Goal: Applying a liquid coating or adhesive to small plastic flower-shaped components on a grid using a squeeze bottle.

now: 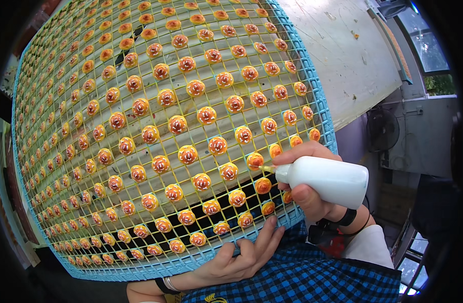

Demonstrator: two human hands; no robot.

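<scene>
My right hand (pixel 317 189) is closed around a white squeeze bottle (pixel 328 181), tilted with its narrow yellowish nozzle pointing left. The tip is at an orange-and-yellow flower-shaped piece (pixel 255 161), near the right end of a wire mesh rack (pixel 201 166) with a light-blue woven rim (pixel 314 83). Most round pieces on the mesh carry small white strokes; a few near the nozzle, such as the orange piece (pixel 263 186) below it, show none. My left hand (pixel 244 257) rests against the near rim, fingers apart and partly bent, with one fingertip close to a corner piece (pixel 267 207).
Beneath the rack is a pale, stained surface (pixel 155 116). A light tabletop (pixel 337 55) extends at the far right. Beyond it stand a dark fan (pixel 383 129) and a window (pixel 426 43). A blue-and-black checked cloth (pixel 292 275) covers my lap.
</scene>
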